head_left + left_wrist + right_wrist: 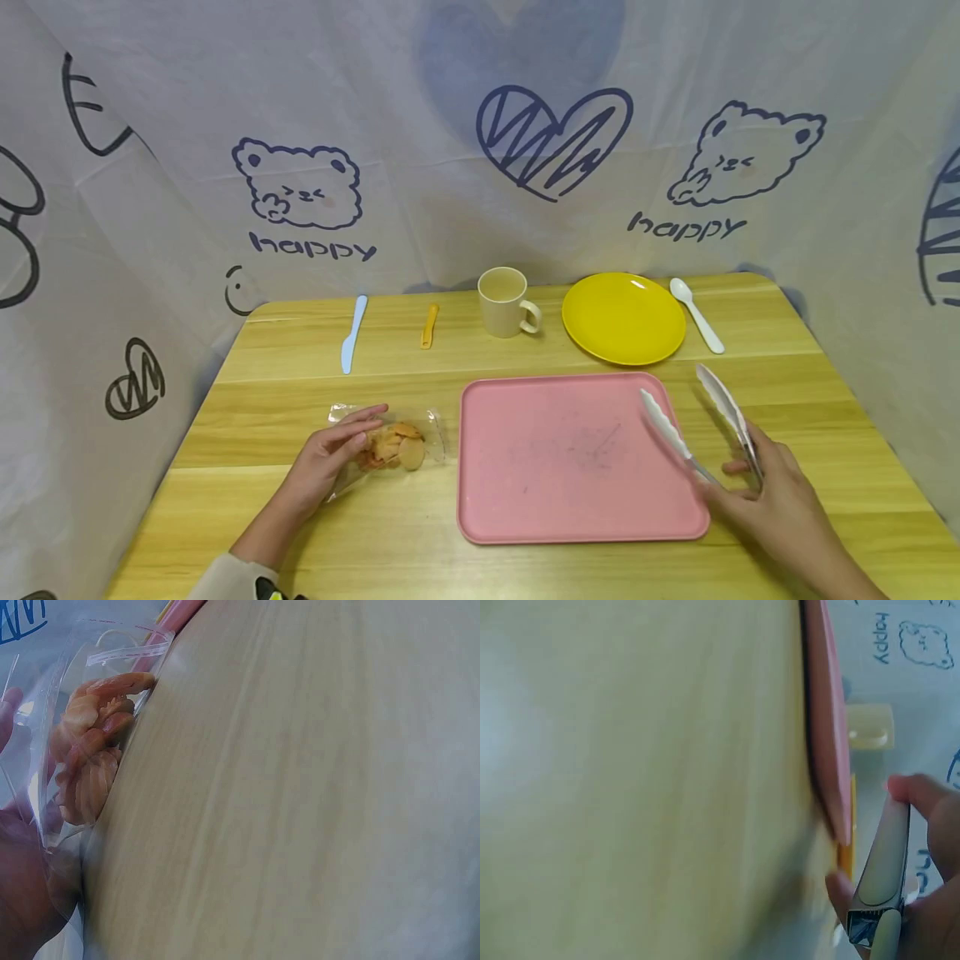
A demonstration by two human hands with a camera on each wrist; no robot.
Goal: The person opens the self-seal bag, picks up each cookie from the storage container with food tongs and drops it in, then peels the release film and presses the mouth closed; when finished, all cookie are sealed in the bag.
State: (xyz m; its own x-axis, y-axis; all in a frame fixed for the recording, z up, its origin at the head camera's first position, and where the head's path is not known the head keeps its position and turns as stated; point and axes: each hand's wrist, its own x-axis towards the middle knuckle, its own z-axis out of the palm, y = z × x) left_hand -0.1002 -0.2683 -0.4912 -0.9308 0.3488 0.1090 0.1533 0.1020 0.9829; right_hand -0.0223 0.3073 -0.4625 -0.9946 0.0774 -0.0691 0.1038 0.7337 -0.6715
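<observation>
My left hand (324, 458) holds the left part of a clear plastic bag (433, 425) on the table, thumb and fingers at its side. Inside the bag lie thin orange-brown food pieces (94, 750), which look like chips or dried slices. Over the right edge of the pink tray (555, 458), my right hand (780, 508) grips a pair of metal tongs (731, 408) with pale scalloped tips. The tongs' arms are spread apart with nothing between them. In the right wrist view, thumb and fingers lie about the tongs' handle (885, 855).
Along the back of the table are a light blue knife (354, 333), a small yellow utensil (430, 326), a cream mug (502, 304), a yellow plate (624, 319) and a white spoon (697, 317). A printed white cloth (420, 167) hangs behind and at both sides.
</observation>
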